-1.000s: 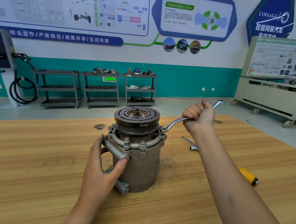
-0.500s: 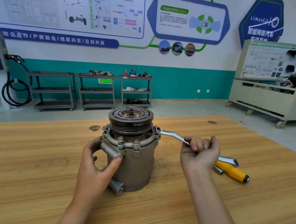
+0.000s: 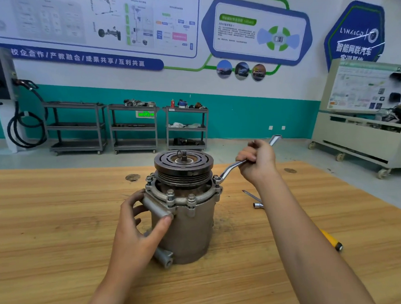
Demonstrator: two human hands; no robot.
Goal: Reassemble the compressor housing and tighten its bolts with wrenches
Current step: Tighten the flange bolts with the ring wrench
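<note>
Right grip (image 3: 257,160) clenched round wrench (image 3: 231,170) sitting on a bolt (image 3: 217,179), left grip (image 3: 138,228) grasping upright compressor (image 3: 190,232) on table (image 3: 46,220)

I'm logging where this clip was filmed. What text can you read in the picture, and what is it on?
"校企合作 / 产教融合 / 成果共享 / 互利共赢": blue wall banner.
"LYNK&CO", "智能网联汽车": blue hexagon sign; its lowest line is partly hidden.
Too blurred to read: green exit sign, wall posters, display board.
No readable marks: compressor, wrench.
</note>
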